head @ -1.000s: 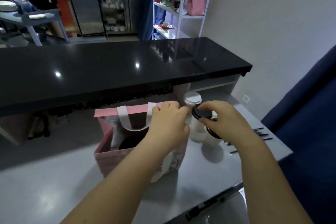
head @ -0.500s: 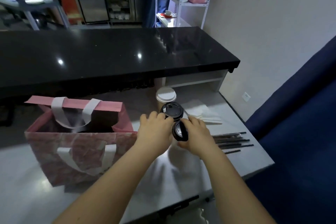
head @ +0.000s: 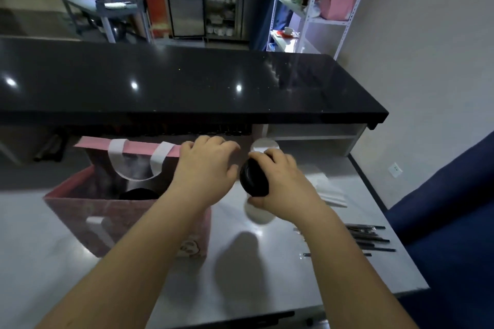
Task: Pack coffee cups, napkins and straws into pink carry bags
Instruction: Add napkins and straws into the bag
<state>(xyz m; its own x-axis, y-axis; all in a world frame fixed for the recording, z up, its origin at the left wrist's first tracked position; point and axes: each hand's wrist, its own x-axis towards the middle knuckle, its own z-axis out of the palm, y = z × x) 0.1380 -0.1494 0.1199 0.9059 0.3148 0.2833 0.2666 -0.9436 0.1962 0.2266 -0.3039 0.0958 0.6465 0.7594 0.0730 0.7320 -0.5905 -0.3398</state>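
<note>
Coffee cup (head: 256, 189), tilted in right hand (head: 283, 181) grip; left hand (head: 207, 168) loosely curled at pink bag (head: 125, 211) rim.

Cup in right hand (head: 280, 184): body mostly covered by the fingers, blurred.
Pink bag (head: 128, 211) interior: dark; perhaps one black lid (head: 139, 194) inside.
Bag's right edge: behind left hand (head: 205, 168).
Forearms: cut off below.

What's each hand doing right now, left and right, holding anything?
Left hand: at the pink bag's right edge; its grip cannot be told.
Right hand: closed on a tilted black-lidded cup, lifted off the table.
</note>
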